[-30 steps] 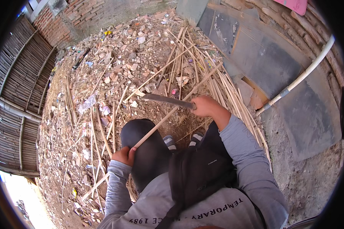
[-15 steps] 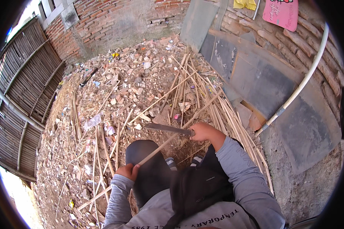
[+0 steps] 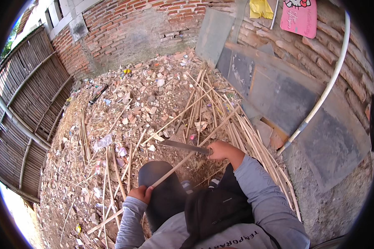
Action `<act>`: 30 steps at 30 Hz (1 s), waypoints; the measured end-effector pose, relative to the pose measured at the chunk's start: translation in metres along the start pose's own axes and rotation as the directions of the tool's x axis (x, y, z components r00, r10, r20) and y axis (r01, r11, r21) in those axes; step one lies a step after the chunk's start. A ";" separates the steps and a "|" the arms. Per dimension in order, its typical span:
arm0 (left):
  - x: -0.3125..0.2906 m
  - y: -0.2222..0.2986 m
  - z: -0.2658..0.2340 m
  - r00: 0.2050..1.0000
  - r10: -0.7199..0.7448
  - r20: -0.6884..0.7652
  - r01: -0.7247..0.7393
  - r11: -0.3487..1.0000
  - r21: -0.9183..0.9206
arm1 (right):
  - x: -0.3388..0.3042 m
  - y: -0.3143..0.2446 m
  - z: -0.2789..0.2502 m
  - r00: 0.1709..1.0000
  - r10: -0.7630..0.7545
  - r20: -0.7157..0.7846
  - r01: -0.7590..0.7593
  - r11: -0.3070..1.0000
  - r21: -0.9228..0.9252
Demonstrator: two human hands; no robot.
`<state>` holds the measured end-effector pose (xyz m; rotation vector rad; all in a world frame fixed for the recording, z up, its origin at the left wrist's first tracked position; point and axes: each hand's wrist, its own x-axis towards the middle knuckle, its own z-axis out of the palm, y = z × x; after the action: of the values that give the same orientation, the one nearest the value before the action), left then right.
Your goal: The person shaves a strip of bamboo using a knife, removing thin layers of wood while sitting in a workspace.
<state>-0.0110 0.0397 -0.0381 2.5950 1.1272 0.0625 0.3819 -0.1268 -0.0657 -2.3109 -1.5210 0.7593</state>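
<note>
My left hand (image 3: 140, 193) is closed round a long pale bamboo strip (image 3: 174, 168) beside my left thigh. The strip slants from the ground at lower left, across my dark-trousered leg, to the far right. In my right hand (image 3: 222, 151) is a machete, its handle mostly hidden by the fingers. The long dark blade of the machete (image 3: 180, 145) points left and crosses the strip just beyond my knees. Whether its edge bites into the strip, I cannot tell.
Split bamboo strips (image 3: 253, 141) lie heaped to the right, with more strips (image 3: 112, 174) at left. Broken rubble (image 3: 145, 95) covers the ground. Dark panels (image 3: 278, 97) and a white pole (image 3: 326, 91) lean by the right brick wall. A bamboo fence (image 3: 25, 95) stands left.
The whole view has shifted slightly, with the surroundings lower in the picture. Both hands keep their holds on the strip and machete; the blade still crosses the strip at about the same place.
</note>
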 end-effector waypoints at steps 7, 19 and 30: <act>0.000 0.007 -0.002 1.000 0.001 -0.004 -0.001 1.000 0.007 | 0.009 0.027 0.008 0.988 0.138 -0.072 -0.137 0.990 0.009; 0.001 0.005 -0.003 1.000 0.016 0.006 -0.016 1.000 -0.004 | 0.003 0.017 0.004 0.994 0.094 -0.050 -0.095 0.995 -0.034; 0.001 0.006 -0.004 1.000 0.024 -0.014 -0.025 0.999 -0.034 | 0.000 0.013 0.003 0.992 0.098 -0.074 -0.097 0.995 0.025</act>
<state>-0.0069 0.0373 -0.0330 2.5823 1.0899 0.1046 0.3901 -0.1320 -0.0749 -2.3846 -1.3708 0.7003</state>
